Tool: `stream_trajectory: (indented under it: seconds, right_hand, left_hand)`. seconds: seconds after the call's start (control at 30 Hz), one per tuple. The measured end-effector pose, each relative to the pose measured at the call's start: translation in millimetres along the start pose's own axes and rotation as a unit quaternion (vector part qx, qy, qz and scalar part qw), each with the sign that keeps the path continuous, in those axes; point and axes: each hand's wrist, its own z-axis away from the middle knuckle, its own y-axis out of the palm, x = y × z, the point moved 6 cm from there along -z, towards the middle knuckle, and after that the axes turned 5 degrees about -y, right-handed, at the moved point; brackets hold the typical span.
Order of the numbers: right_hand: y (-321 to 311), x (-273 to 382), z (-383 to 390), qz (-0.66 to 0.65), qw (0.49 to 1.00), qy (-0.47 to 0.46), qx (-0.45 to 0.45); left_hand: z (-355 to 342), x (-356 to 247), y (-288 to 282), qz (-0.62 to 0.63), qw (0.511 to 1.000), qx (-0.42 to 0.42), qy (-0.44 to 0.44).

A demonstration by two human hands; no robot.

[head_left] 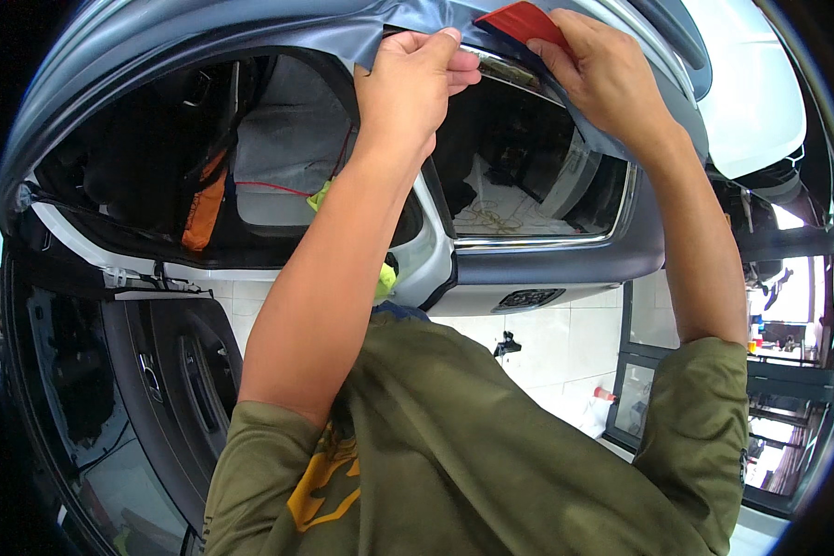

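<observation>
Blue-grey vinyl film lies along the roof edge of a car, wrinkled and loose above the side windows. My left hand is closed at the film's hanging edge, thumb against bent fingers, pinching it above the pillar between the windows. The fingertips are partly hidden. A flat red squeegee with a dark edge is gripped in my right hand, thumb below and fingers on top. It rests against the film over the rear side window, just right of my left hand. More film hangs down beside that window.
An open car door stands at the lower left. Through the door opening show a grey seat and an orange item. Chrome trim borders the rear window. A small black object lies on the tiled floor.
</observation>
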Motion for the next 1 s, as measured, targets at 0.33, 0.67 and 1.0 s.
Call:
stream_trajectory:
  seconds: [0.33, 0.67, 1.0]
  right_hand:
    - [-17.2, 4.8, -7.7, -0.092, 0.971, 0.215, 0.039]
    - [4.7, -8.3, 11.8, 0.039, 0.995, 0.092, 0.026]
    - [5.4, -2.3, 14.8, -0.078, 0.982, 0.17, -0.034]
  left_hand:
    - [5.4, 3.7, -17.9, -0.008, 0.998, 0.063, 0.016]
    - [33.9, 37.1, -80.7, -0.08, 0.992, 0.088, 0.05]
    - [37.4, -9.4, -35.9, -0.203, 0.955, 0.037, 0.213]
